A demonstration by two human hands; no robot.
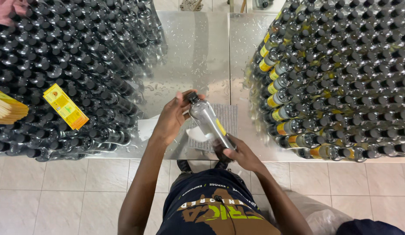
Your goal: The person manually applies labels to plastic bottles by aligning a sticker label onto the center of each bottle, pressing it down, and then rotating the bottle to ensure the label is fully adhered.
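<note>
Left hand (171, 118) fingers (185, 98) curled on black cap end of clear plastic bottle (207, 121); right hand (242, 156) fingers closed round its base. Held tilted above wet steel desk (189, 52), between unlabelled bottles (72, 65) and yellow-labelled bottles (333, 78).

This was a small bottling or labelling workshop: a shiny metal worktable (198, 52) stood on a pale tiled floor (59, 191), crowded on one side with unlabelled black-capped bottles (72, 74) and on the other with yellow-labelled bottles (324, 87), with stacks of yellow labels (65, 106) lying on top
</note>
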